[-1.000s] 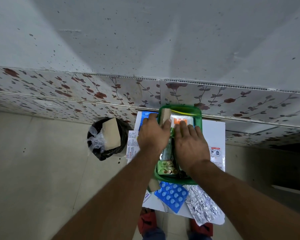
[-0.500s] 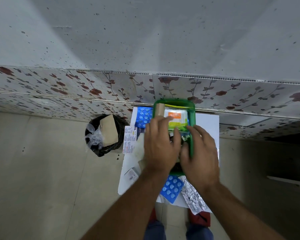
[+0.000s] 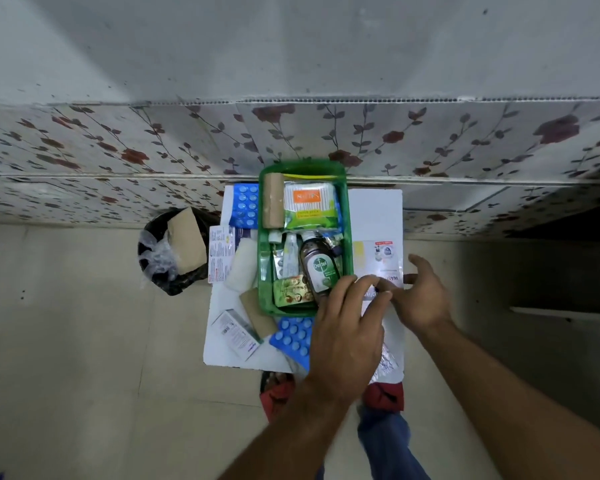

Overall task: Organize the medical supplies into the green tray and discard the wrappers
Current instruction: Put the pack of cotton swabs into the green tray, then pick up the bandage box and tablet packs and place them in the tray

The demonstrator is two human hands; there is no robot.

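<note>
Both hands (image 3: 347, 327) spread open at green tray's (image 3: 349, 237) near-right corner

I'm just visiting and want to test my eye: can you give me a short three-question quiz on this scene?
1. True or false: the brown Dettol bottle lies inside the green tray.
2. Which sits beside the tray, left of it? A) blue blister pack B) cotton bud packet C) Dettol bottle
3. What stands on the floor left of the white table?

Key: 1 true; 2 A; 3 a black bin holding a brown cardboard piece.
</note>
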